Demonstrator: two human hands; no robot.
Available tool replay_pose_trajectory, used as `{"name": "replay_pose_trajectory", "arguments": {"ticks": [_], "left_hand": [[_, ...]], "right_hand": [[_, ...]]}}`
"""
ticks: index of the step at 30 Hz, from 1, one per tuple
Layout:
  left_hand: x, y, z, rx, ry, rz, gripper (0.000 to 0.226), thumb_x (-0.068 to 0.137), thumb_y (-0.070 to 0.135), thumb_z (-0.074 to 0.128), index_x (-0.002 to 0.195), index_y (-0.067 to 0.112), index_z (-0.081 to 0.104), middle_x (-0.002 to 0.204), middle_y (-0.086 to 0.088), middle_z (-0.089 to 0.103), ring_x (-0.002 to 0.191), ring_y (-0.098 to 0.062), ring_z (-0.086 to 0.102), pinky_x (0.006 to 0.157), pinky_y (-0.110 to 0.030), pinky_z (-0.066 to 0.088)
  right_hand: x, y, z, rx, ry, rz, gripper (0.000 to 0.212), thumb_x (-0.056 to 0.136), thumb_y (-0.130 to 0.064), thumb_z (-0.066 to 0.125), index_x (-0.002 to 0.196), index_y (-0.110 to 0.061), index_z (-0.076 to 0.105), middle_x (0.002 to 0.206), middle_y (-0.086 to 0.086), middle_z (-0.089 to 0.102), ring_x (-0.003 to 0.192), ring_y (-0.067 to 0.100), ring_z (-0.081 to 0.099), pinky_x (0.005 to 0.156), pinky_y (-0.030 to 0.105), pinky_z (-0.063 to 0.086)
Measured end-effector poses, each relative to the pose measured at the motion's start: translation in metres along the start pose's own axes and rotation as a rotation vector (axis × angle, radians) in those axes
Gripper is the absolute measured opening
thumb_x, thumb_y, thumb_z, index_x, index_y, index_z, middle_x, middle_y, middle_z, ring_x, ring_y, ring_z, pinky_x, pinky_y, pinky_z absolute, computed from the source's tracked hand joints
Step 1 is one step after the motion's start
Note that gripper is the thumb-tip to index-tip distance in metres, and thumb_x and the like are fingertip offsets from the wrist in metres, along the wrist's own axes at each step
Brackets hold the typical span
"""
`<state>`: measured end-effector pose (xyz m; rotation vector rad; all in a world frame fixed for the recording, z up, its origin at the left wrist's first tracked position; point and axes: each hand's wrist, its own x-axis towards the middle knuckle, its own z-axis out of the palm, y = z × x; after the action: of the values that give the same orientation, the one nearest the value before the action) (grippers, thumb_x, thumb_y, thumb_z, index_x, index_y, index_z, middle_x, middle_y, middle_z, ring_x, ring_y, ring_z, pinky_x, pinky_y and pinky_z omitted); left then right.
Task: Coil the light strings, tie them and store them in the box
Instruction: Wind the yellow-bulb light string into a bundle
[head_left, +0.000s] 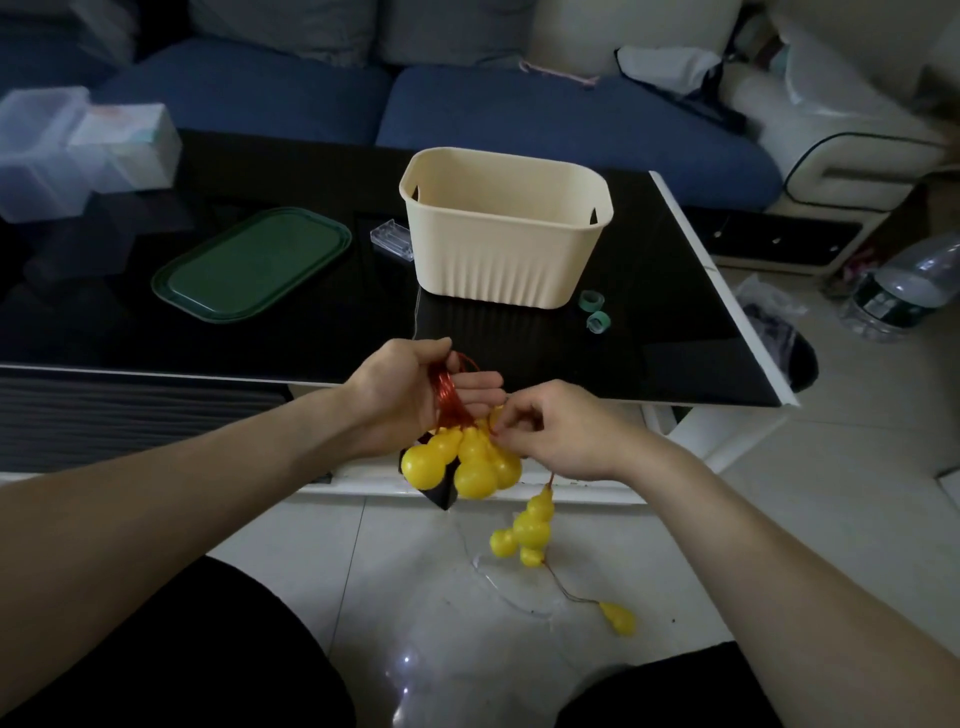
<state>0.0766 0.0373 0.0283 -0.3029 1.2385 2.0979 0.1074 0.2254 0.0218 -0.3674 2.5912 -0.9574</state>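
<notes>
In the head view, the left hand (410, 392) is holding red wire loops of the light string (460, 457) round its fingers above the floor, yellow gourd-shaped bulbs bunching below, while the right hand (558, 431) is pinching the wire, more bulbs trailing floorward, before the cream box (506, 260) on the black table (675, 312).

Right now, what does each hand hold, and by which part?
Left hand holds the light string by its coiled red wire. Right hand pinches the wire beside the gourds.
</notes>
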Motion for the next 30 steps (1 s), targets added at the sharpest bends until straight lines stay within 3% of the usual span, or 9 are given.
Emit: {"name": "replay_pose_trajectory", "arguments": {"ticks": [3,5,7,10,13,17,23,26,30], "left_hand": [[0.000,-0.002,0.002,0.004,-0.045,0.001,0.034,0.104,0.026,0.035,0.080,0.009,0.049,0.115,-0.031,0.066,0.104,-0.037,0.069,0.090,-0.043,0.056],[0.000,-0.002,0.002,0.008,-0.072,-0.013,0.032,0.103,0.026,0.036,0.080,0.008,0.049,0.118,-0.032,0.065,0.108,-0.038,0.067,0.095,-0.045,0.051],[-0.001,-0.005,0.002,0.075,-0.103,-0.037,0.031,0.102,0.027,0.038,0.083,0.009,0.053,0.111,-0.025,0.067,0.099,-0.034,0.068,0.093,-0.043,0.052],[-0.002,-0.017,0.002,0.249,-0.147,-0.077,0.033,0.101,0.025,0.037,0.102,0.006,0.064,0.105,-0.016,0.067,0.094,-0.026,0.066,0.089,-0.038,0.052],[-0.001,-0.029,0.000,0.467,-0.173,-0.106,0.043,0.106,0.025,0.029,0.122,0.000,0.060,0.109,-0.023,0.068,0.089,-0.028,0.065,0.080,-0.035,0.053],[-0.001,-0.030,0.004,0.594,-0.160,-0.102,0.046,0.105,0.038,0.033,0.110,0.002,0.062,0.087,-0.022,0.061,0.055,-0.018,0.051,0.061,-0.031,0.041],[-0.006,-0.024,0.004,0.884,-0.246,-0.005,0.051,0.095,0.048,0.052,0.076,0.002,0.065,0.063,-0.012,0.059,0.052,-0.022,0.039,0.054,-0.031,0.035],[-0.010,-0.024,0.001,0.987,-0.222,-0.012,0.039,0.100,0.034,0.054,0.069,0.010,0.057,0.056,-0.002,0.049,0.051,-0.016,0.036,0.054,-0.029,0.032],[-0.013,-0.020,-0.003,1.023,-0.230,-0.016,0.030,0.097,0.031,0.058,0.076,0.010,0.056,0.057,0.001,0.039,0.051,-0.011,0.032,0.052,-0.026,0.028]], "right_hand": [[-0.001,-0.006,0.003,-0.061,-0.004,-0.022,0.011,0.092,-0.023,0.067,0.084,-0.029,0.071,0.074,-0.010,0.066,0.068,0.006,0.060,0.061,0.020,0.045],[-0.002,-0.009,0.004,-0.114,0.001,-0.037,0.010,0.091,-0.021,0.066,0.086,-0.023,0.075,0.075,-0.014,0.067,0.071,0.004,0.063,0.058,0.015,0.042],[-0.003,-0.013,0.004,-0.116,0.017,-0.062,0.012,0.091,-0.020,0.065,0.083,-0.020,0.074,0.068,-0.025,0.060,0.067,-0.007,0.060,0.054,0.007,0.037],[-0.004,-0.015,0.005,-0.115,0.020,-0.101,0.014,0.091,-0.021,0.066,0.080,-0.022,0.074,0.072,-0.014,0.066,0.069,0.001,0.063,0.056,0.012,0.039],[-0.005,-0.014,0.003,-0.088,-0.005,-0.079,0.013,0.088,-0.021,0.072,0.077,-0.027,0.074,0.069,-0.014,0.070,0.066,-0.003,0.065,0.056,0.010,0.043],[-0.005,-0.015,-0.002,0.018,0.049,-0.032,0.024,0.072,-0.028,0.090,0.072,-0.026,0.066,0.062,-0.010,0.070,0.058,-0.002,0.066,0.054,0.016,0.051],[-0.005,-0.013,-0.015,-0.028,-0.034,0.071,0.049,0.057,-0.047,0.095,0.083,-0.024,0.062,0.072,-0.008,0.065,0.056,0.001,0.054,0.044,0.015,0.039],[-0.006,-0.006,-0.017,-0.061,-0.109,0.102,0.045,0.060,-0.043,0.095,0.090,-0.027,0.066,0.075,-0.009,0.063,0.062,0.004,0.056,0.049,0.018,0.042],[-0.002,-0.002,-0.012,-0.005,-0.102,0.030,0.024,0.069,-0.035,0.092,0.080,-0.028,0.073,0.056,-0.017,0.057,0.053,0.000,0.049,0.056,0.023,0.043]]}}
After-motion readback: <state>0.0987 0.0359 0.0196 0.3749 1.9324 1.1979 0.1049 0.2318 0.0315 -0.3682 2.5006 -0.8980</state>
